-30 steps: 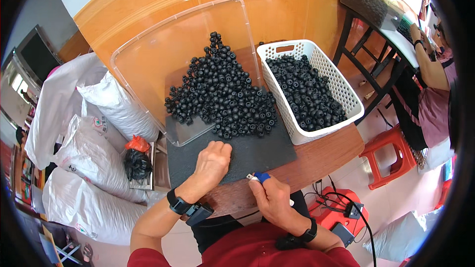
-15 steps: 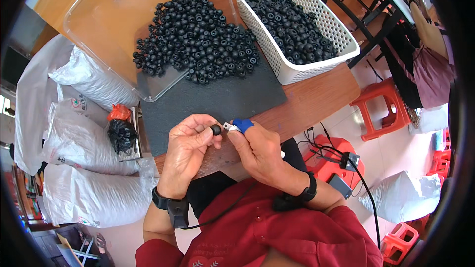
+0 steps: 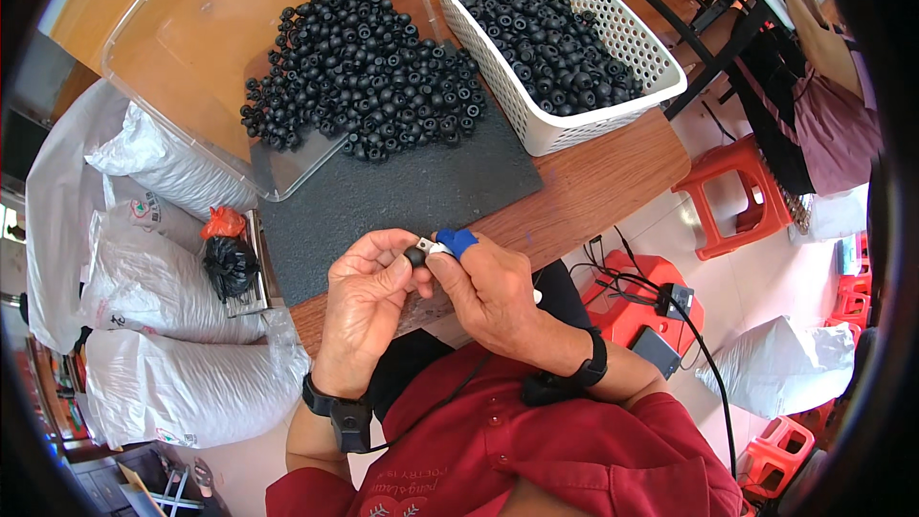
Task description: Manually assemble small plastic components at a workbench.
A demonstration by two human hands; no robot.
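Between the thumb and fingers of my left hand [image 3: 362, 292] is a small round black part [image 3: 414, 256], bead-like in shape. My right hand [image 3: 493, 295] is closed on a small white-handled tool [image 3: 428, 244] with a flat metal tip. That tip meets or nearly meets the black part; I cannot tell which. Blue tape [image 3: 456, 241] wraps a finger of the right hand. Both hands are over the near edge of a dark mat [image 3: 412, 196]. Beyond them lies a heap of similar black parts [image 3: 373, 77], partly spilling from a clear plastic tub [image 3: 278, 193] tipped on its side.
A white perforated basket [image 3: 536, 124] full of black parts stands at the back right of the wooden table [image 3: 622, 168]. White sacks [image 3: 182, 383] are stacked at left. Red stools [image 3: 728, 196], a red box with cables [image 3: 641, 292] and another person [image 3: 833, 115] are at right.
The tool's tip has come closer to the black part as my hands drew together. The whole view has shifted slightly, with the table scene moving left.
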